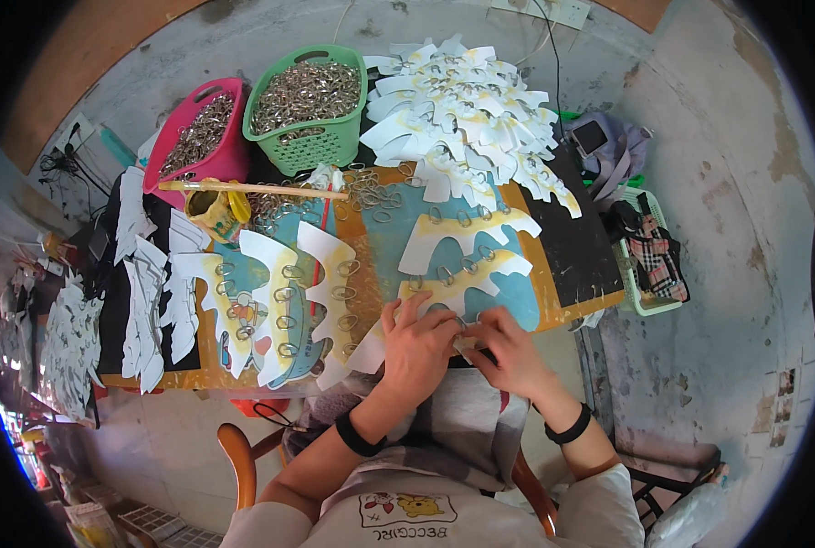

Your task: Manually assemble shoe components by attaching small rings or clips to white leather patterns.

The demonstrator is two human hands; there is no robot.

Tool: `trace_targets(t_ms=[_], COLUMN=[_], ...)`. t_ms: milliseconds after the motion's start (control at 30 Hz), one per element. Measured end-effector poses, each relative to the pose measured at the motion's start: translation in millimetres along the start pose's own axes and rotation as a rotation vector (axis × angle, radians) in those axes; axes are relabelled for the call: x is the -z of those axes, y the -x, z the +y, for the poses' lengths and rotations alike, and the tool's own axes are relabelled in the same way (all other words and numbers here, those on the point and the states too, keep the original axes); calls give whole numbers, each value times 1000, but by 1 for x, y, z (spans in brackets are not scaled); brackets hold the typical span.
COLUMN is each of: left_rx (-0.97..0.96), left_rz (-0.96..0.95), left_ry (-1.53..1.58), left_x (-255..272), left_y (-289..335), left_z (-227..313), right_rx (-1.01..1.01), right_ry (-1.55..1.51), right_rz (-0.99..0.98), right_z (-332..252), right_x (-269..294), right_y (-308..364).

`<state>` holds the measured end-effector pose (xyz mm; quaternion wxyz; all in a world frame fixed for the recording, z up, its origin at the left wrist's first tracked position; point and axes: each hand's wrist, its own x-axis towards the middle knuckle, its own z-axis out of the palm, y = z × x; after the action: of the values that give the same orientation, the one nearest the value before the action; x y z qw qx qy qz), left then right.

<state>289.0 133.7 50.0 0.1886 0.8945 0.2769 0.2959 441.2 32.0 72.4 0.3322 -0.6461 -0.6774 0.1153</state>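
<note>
Your hands meet over a white cut-out at the near edge of the table.
The cut-out lies partly under your left hand, its fingers half curled and slightly spread; your right hand has thumb and index finger drawn close, just beside the left fingertips, though whether either hand grips anything is too small to tell. Just beyond, two yellow-smeared strips carry metal rings, and three similar strips lie to your left. Farther back are loose rings and a yellow tub. Behind these, a pink basket and a green basket hold heaped rings, left of a white pile.
</note>
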Motion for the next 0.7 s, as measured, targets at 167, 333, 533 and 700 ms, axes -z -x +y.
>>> trace_targets(t_ms=[167, 333, 533, 700], left_rx=[-29, -109, -60, -72], left_rz=[37, 18, 9, 24], left_ry=[-31, -39, -12, -63], left_x=[2, -5, -1, -3], left_y=[3, 6, 7, 8], left_z=[4, -4, -3, -2], right_rx=[-47, 216, 378, 331], right_ry=[-28, 221, 440, 624], right_rz=[1, -171, 10, 73], right_z=[5, 19, 22, 5], right_x=[9, 7, -4, -11], right_y=[-12, -12, 6, 9])
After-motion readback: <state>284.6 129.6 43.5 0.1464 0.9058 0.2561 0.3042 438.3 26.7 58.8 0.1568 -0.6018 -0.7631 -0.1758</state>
